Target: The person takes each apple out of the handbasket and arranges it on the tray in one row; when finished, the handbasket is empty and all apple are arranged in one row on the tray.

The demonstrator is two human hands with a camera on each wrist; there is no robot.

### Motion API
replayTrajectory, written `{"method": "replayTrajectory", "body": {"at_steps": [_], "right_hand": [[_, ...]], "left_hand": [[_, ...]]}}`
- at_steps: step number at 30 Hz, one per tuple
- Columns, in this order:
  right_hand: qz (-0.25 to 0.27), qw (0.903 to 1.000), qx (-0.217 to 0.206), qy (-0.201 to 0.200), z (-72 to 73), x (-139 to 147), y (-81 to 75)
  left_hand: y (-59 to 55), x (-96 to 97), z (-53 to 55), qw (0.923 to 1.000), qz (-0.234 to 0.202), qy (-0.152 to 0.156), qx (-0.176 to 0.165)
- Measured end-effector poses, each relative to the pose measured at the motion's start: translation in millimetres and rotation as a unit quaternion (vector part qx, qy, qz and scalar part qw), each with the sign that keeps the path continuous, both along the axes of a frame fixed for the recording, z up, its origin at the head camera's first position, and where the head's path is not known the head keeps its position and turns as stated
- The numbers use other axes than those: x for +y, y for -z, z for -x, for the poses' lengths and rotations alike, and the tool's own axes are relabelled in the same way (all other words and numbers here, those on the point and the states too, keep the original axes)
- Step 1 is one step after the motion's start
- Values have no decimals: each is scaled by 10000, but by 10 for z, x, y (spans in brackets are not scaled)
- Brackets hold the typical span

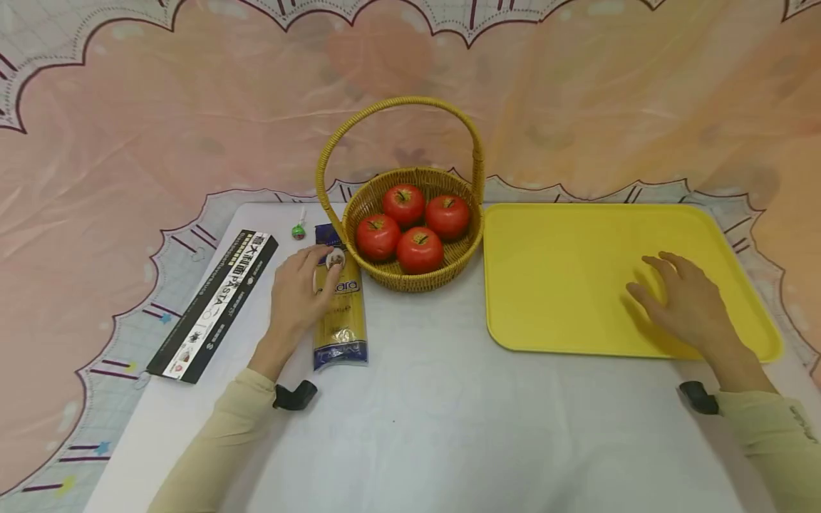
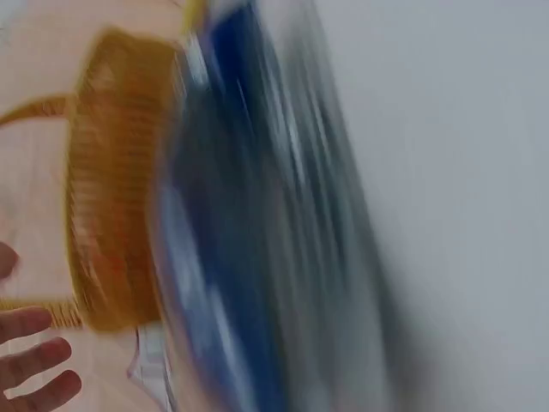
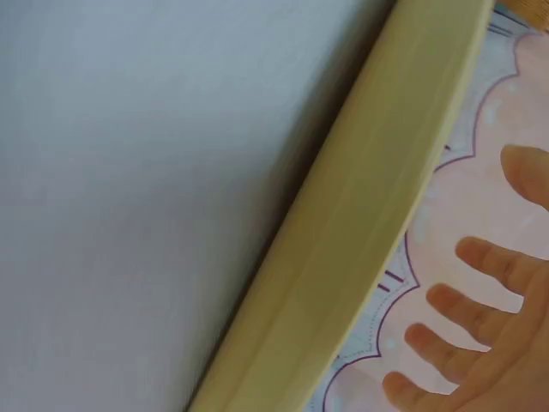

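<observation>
Left hand (image 1: 300, 293): relaxed, grasping nothing, over the pasta packet (image 1: 340, 328); contact uncertain. Packet: left part of the desk (image 1: 436, 427), just beside the basket (image 1: 413, 282). Right hand (image 1: 694, 308): empty, fingers spread, above the tray (image 1: 564, 285) at the desk's right edge. Risk: a hasty lift could knock the basket, so near the packet's far end, and jostle the red fruits (image 1: 420, 251). Surface: white; box (image 1: 214, 306) along left edge. Room: peach, scallop-patterned cloth (image 1: 256, 107) beyond the far edge.
</observation>
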State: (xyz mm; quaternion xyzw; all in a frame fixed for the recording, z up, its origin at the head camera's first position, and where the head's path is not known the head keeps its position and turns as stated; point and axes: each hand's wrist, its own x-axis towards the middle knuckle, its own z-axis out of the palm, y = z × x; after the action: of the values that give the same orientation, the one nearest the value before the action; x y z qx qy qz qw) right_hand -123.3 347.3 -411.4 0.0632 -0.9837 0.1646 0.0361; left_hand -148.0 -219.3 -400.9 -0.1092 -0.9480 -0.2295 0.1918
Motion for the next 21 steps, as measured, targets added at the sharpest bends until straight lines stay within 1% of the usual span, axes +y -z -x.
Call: {"method": "replayTrajectory", "body": {"at_steps": [2,4,6,8,10,12,15,18,21], "right_hand": [[314,9995,27,37,6,-37,-15],[670,9977,-17,31,7,-91,-36],[932,9956,-62,-19,13,-153,-52],[1091,9940,-92,-81,26,-214,-70],[1197,9926,-72,-177,38,-273,-81],[1299,9912,-43,-252,44,-328,-82],[1485,9882,133,-344,50,-410,-68],[1642,9845,440,-430,64,-490,-46],[1719,9813,679,-540,91,-557,-31]], "left_hand": [[1,128,-61,9977,-630,167,195],[10,265,-131,9930,-1083,370,294],[27,404,-198,9881,-1363,609,361],[54,547,-258,9853,-1460,817,355],[80,688,-323,9837,-1459,1020,251],[117,818,-387,9827,-1368,1238,142],[186,983,-478,9798,-1203,1595,15],[261,1120,-528,9789,-820,1872,78],[317,1242,-535,9775,-315,2083,115]]}}
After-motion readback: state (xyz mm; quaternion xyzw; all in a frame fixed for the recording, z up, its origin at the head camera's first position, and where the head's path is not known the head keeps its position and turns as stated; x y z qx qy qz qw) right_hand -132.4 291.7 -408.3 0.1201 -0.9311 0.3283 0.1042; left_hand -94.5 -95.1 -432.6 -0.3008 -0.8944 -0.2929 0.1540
